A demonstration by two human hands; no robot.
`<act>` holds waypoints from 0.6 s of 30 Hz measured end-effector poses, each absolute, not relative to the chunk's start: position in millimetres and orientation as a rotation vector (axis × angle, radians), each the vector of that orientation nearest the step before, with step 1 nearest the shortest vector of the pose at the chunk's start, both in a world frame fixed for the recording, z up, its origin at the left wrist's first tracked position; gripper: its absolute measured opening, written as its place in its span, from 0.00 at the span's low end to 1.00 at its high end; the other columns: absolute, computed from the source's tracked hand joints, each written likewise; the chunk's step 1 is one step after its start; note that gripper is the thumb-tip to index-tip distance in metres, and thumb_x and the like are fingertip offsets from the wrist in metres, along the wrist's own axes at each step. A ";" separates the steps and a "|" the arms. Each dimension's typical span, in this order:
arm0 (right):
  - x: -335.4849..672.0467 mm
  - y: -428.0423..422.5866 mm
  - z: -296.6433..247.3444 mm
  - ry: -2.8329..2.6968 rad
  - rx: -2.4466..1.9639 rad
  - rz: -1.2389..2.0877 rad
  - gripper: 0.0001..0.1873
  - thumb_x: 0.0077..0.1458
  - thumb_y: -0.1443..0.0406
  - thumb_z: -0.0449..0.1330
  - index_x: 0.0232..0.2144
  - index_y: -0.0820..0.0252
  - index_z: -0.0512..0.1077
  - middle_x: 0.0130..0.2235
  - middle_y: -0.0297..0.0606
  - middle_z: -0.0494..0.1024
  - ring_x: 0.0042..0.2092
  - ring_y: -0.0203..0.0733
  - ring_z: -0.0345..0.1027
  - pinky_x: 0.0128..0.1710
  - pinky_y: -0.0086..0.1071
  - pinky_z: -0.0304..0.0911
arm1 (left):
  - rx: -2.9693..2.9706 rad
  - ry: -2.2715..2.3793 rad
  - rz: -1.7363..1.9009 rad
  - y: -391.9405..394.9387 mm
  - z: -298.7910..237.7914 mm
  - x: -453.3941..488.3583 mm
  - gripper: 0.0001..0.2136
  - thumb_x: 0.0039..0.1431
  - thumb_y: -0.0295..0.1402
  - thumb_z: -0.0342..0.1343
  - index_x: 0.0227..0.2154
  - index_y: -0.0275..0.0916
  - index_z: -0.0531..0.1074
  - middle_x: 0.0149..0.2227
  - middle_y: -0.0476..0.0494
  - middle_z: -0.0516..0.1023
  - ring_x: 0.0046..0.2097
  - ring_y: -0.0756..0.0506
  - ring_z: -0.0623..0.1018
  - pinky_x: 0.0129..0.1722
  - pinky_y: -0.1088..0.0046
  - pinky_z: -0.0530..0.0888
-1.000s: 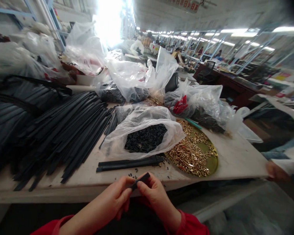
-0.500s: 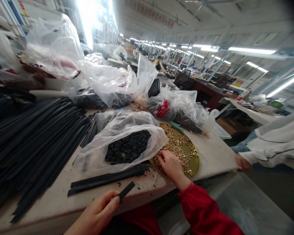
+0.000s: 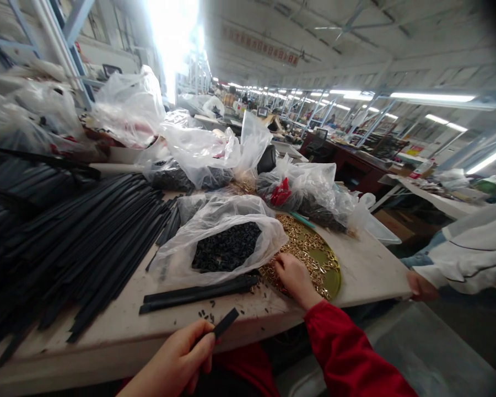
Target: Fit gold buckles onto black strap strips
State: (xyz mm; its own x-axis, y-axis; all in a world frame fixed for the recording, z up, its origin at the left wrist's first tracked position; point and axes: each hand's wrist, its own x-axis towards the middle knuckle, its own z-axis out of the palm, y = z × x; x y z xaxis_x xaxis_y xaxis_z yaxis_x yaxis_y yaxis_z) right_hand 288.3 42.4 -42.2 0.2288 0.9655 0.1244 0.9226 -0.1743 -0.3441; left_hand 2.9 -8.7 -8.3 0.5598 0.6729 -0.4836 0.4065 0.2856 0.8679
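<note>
My left hand (image 3: 190, 353) is closed on a black strip (image 3: 226, 323), pinched between thumb and fingers, with its end sticking out to the upper right. Over the left part of a round gold tray (image 3: 334, 278) is my right hand (image 3: 294, 275), its fingers drawn together at the small gold metal pieces (image 3: 301, 240). Whatever is between those fingertips is hidden. Just left of the tray lies an open clear plastic bag (image 3: 171, 262) full of small black pieces (image 3: 227, 248). In front of the bag are a few longer black strips (image 3: 198, 294).
A large pile of long black strips (image 3: 91, 237) covers the table's left side. Filled plastic bags (image 3: 202, 149) line the back, near a teal tool (image 3: 301, 219). Black scraps dot the table (image 3: 248, 325). Another person's hand (image 3: 421, 285) is at the right table edge.
The camera view has shifted, so the scene sits slightly further right and, mostly, lower. My left hand still grips the strip, and my right hand stays at the gold pieces.
</note>
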 end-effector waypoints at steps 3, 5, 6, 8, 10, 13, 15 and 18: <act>282.2 34.7 -40.2 -1.670 -2.062 0.303 0.09 0.51 0.63 0.50 0.26 0.59 0.68 0.28 0.38 0.73 0.31 0.40 0.66 0.32 0.31 0.56 | 1.346 1.060 0.302 -7.5 -4.7 4.2 0.16 0.50 0.47 0.41 0.27 0.38 0.60 0.20 0.55 0.64 0.15 0.56 0.58 0.15 0.80 0.54; 276.5 30.8 -39.5 -1.608 -1.995 0.399 0.10 0.51 0.61 0.50 0.24 0.59 0.66 0.25 0.36 0.72 0.28 0.40 0.65 0.30 0.31 0.56 | 1.373 1.057 0.352 -6.4 -5.6 5.3 0.15 0.51 0.46 0.41 0.28 0.37 0.60 0.21 0.54 0.64 0.16 0.56 0.58 0.16 0.80 0.55; 273.1 29.1 -38.6 -1.575 -1.961 0.450 0.10 0.50 0.60 0.51 0.24 0.59 0.66 0.24 0.36 0.72 0.28 0.40 0.65 0.29 0.31 0.56 | 1.386 1.051 0.373 -5.8 -6.5 6.1 0.15 0.52 0.45 0.41 0.28 0.37 0.61 0.21 0.54 0.65 0.16 0.55 0.59 0.16 0.80 0.56; 265.0 25.4 -35.0 -1.535 -1.896 0.557 0.13 0.50 0.57 0.51 0.23 0.60 0.65 0.24 0.36 0.73 0.27 0.39 0.65 0.28 0.31 0.57 | 1.406 1.051 0.402 -4.6 -7.2 8.2 0.14 0.54 0.43 0.41 0.29 0.37 0.62 0.22 0.54 0.65 0.16 0.55 0.59 0.16 0.79 0.57; 253.6 20.4 -28.9 -1.456 -1.790 0.773 0.15 0.50 0.55 0.50 0.24 0.61 0.65 0.26 0.38 0.75 0.26 0.37 0.66 0.27 0.30 0.59 | 1.446 1.071 0.426 -3.0 -4.5 11.0 0.13 0.55 0.41 0.41 0.29 0.37 0.63 0.22 0.54 0.65 0.17 0.54 0.59 0.17 0.79 0.58; 230.0 10.7 -19.1 -1.114 -1.499 1.322 0.14 0.47 0.55 0.56 0.25 0.61 0.65 0.30 0.40 0.77 0.24 0.33 0.66 0.26 0.28 0.59 | 1.581 1.118 0.522 -0.3 5.0 16.1 0.11 0.56 0.38 0.43 0.30 0.37 0.65 0.22 0.53 0.67 0.22 0.52 0.66 0.23 0.78 0.63; 211.8 4.8 -15.3 -0.913 -1.330 1.565 0.14 0.44 0.56 0.61 0.24 0.62 0.66 0.30 0.39 0.77 0.23 0.31 0.64 0.26 0.27 0.58 | 1.683 1.139 0.613 0.7 10.3 19.9 0.09 0.56 0.35 0.45 0.33 0.37 0.67 0.27 0.50 0.71 0.29 0.49 0.70 0.30 0.76 0.65; 186.1 -0.6 -16.3 -0.909 -1.281 1.613 0.15 0.41 0.57 0.63 0.23 0.63 0.67 0.23 0.33 0.74 0.22 0.30 0.61 0.24 0.26 0.56 | 1.819 1.157 0.648 0.7 9.5 24.7 0.09 0.55 0.32 0.47 0.37 0.38 0.68 0.35 0.46 0.74 0.36 0.47 0.72 0.37 0.74 0.65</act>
State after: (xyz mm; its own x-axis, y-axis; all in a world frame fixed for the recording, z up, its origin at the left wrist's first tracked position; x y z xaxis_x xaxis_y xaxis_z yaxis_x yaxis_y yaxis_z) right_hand 186.1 -0.6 -16.3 -0.1017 0.9310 -0.3505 -0.1824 -0.3638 -0.9134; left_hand 24.7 0.7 9.5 0.4347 0.9003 -0.0204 0.4525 -0.1988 0.8693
